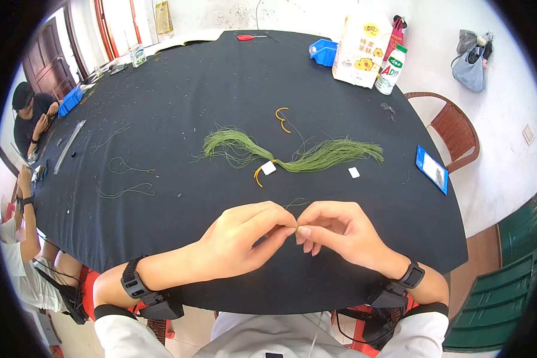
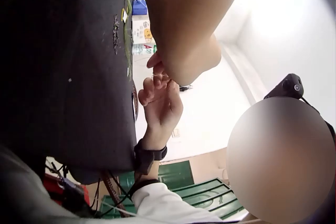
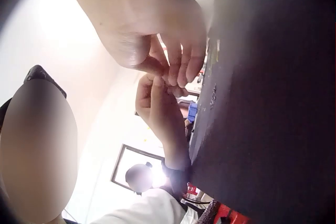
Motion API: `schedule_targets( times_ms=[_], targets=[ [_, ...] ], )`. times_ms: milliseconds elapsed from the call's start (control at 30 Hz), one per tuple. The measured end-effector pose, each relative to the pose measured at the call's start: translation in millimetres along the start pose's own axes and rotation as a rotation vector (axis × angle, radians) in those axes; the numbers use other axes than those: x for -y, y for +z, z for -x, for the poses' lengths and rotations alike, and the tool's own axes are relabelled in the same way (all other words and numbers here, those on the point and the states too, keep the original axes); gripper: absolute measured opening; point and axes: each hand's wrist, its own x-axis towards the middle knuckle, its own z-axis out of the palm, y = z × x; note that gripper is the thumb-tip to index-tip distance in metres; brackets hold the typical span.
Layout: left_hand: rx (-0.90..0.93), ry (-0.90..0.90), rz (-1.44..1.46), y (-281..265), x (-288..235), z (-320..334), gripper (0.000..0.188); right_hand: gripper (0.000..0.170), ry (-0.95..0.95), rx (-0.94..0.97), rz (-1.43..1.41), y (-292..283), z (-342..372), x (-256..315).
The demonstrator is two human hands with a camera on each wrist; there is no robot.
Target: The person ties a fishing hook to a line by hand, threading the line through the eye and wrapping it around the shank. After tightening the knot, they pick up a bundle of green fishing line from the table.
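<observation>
Above the near part of the black table, my left hand (image 1: 242, 237) and right hand (image 1: 345, 234) meet, thumbs and forefingers pinched together at the tips. Between them is a thin green thread (image 1: 296, 203), whose loop shows just beyond the fingertips; its pinched part is mostly hidden. Farther back lies a long bundle of green threads (image 1: 328, 156), bound near its middle beside a white tag (image 1: 268, 167). In the left wrist view the right hand (image 2: 161, 106) faces the left; the right wrist view shows the left hand (image 3: 164, 109) touching the right fingertips.
Loose thread loops (image 1: 128, 169) lie on the black cloth (image 1: 179, 125) at left. Yellow curved pieces (image 1: 283, 120) and a white square (image 1: 354, 172) are near the bundle. A tissue pack (image 1: 361, 53), bottle (image 1: 391, 71) and blue bin (image 1: 323, 52) stand back right; a blue packet (image 1: 432, 169) lies right.
</observation>
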Motion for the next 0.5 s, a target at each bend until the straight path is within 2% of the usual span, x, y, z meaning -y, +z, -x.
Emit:
schedule_targets(
  times_ms=[167,333,500],
  targets=[
    [-0.05,-0.098,0.007,1.7,-4.6,-1.7,0.018,0.018,0.014,0.013,-0.182,-5.5,-2.0,-2.9],
    [-0.032,-0.078,-0.044,-1.5,1.8,-0.2,0.017,0.017,-0.018,-0.006,-0.364,-13.1,-3.8,-8.0],
    [0.006,-0.099,0.009,2.1,5.4,1.9,0.015,0.014,-0.083,0.079,-0.544,-12.8,-3.6,-4.4]
  ],
)
